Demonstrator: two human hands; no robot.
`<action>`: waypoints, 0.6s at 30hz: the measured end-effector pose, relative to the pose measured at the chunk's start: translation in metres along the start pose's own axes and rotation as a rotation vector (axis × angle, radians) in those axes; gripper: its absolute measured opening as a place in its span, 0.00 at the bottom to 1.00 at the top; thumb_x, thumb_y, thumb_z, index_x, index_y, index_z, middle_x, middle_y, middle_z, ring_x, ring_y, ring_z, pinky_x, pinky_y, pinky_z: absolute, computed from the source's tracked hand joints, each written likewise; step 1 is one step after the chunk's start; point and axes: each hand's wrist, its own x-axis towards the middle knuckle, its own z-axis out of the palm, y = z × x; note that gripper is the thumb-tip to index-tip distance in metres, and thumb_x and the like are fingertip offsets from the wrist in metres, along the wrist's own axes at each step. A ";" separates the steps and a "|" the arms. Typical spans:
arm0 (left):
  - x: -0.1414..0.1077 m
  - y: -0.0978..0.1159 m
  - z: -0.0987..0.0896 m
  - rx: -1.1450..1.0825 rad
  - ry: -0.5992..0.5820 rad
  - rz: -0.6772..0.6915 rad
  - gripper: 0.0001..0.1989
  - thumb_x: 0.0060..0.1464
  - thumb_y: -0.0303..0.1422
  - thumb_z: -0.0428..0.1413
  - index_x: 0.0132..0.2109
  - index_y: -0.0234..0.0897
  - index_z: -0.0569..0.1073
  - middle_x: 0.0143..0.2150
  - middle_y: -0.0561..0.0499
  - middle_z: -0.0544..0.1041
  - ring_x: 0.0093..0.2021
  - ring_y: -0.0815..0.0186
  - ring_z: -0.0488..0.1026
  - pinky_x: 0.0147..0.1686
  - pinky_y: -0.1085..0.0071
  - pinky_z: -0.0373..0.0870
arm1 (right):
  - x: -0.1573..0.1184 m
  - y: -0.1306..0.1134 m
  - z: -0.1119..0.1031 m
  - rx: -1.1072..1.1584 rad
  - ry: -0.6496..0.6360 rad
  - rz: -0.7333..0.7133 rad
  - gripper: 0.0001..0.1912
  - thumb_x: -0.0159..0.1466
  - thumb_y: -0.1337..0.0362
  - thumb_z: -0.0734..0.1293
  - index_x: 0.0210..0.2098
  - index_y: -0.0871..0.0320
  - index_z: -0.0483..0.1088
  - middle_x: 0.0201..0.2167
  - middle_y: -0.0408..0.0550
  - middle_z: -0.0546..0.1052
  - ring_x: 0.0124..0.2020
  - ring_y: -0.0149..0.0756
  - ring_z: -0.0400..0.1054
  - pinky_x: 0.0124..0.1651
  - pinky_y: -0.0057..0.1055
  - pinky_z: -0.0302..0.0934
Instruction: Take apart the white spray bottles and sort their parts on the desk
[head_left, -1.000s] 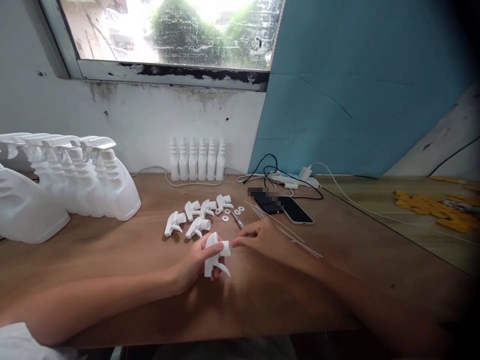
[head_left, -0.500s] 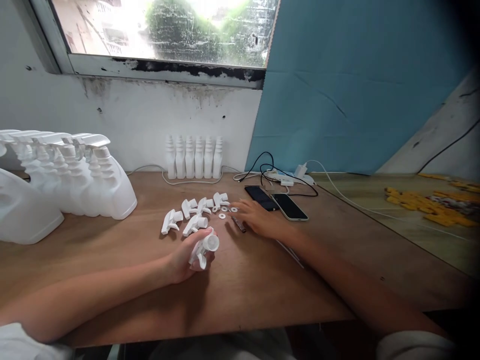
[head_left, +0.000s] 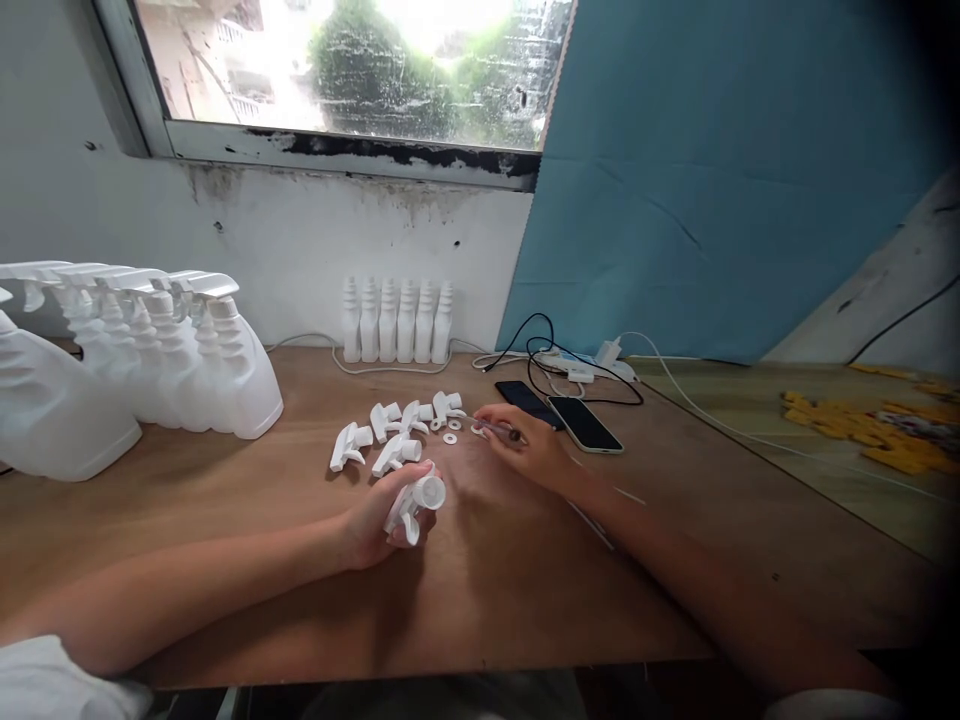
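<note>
A white spray trigger head (head_left: 427, 493) is in my left hand (head_left: 375, 525), its round collar facing up and toward the right. My right hand (head_left: 529, 450) pinches a thin, dark-ended tool (head_left: 501, 430) that looks like a small screwdriver or tweezers. The tool's tip points left, over small white washers (head_left: 450, 438) lying on the table. Several more white trigger heads (head_left: 395, 455) lie on the brown table (head_left: 300, 600), just left of the washers and beyond my left hand.
Large white spray bottles (head_left: 247, 385) stand at the left. A row of small white bottles (head_left: 406, 325) is against the wall. Two phones (head_left: 585, 424) and tangled cables (head_left: 551, 345) lie beyond my right hand. Thin white tubes (head_left: 592, 525) lie beside my right forearm.
My right hand has picked up the thin tool that lay on the table beside it. My left hand still holds the trigger head. The camera view has shifted slightly.
</note>
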 end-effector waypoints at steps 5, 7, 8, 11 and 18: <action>0.000 0.000 0.002 0.009 0.007 0.022 0.14 0.58 0.43 0.49 0.33 0.36 0.64 0.15 0.57 0.60 0.12 0.76 0.49 0.12 0.78 0.37 | 0.004 -0.011 0.011 0.192 0.004 0.093 0.12 0.65 0.61 0.60 0.47 0.57 0.68 0.44 0.49 0.74 0.45 0.35 0.69 0.51 0.34 0.62; 0.000 0.000 0.001 0.017 0.004 0.016 0.14 0.58 0.43 0.49 0.33 0.36 0.64 0.15 0.57 0.61 0.12 0.76 0.49 0.12 0.78 0.37 | 0.005 -0.011 0.013 0.199 -0.068 0.098 0.13 0.66 0.61 0.59 0.47 0.57 0.68 0.45 0.49 0.74 0.44 0.34 0.69 0.49 0.33 0.63; 0.000 -0.001 0.000 0.019 0.000 0.013 0.14 0.58 0.43 0.48 0.33 0.36 0.64 0.15 0.57 0.61 0.12 0.76 0.49 0.12 0.78 0.37 | 0.006 -0.011 0.014 0.198 -0.101 0.101 0.13 0.66 0.61 0.59 0.48 0.57 0.68 0.45 0.50 0.74 0.43 0.34 0.69 0.48 0.32 0.63; 0.000 -0.002 -0.001 0.016 -0.013 0.015 0.15 0.59 0.43 0.48 0.33 0.36 0.63 0.15 0.57 0.60 0.12 0.76 0.49 0.12 0.78 0.38 | 0.007 -0.010 0.013 0.208 -0.156 0.121 0.12 0.66 0.62 0.58 0.46 0.58 0.68 0.45 0.50 0.74 0.44 0.34 0.69 0.48 0.32 0.62; -0.001 0.000 0.001 0.015 0.007 0.005 0.14 0.58 0.43 0.49 0.33 0.37 0.62 0.15 0.57 0.60 0.12 0.77 0.49 0.12 0.79 0.37 | 0.008 -0.007 0.012 0.346 -0.114 0.181 0.10 0.65 0.59 0.61 0.42 0.58 0.67 0.44 0.50 0.74 0.46 0.35 0.69 0.52 0.35 0.62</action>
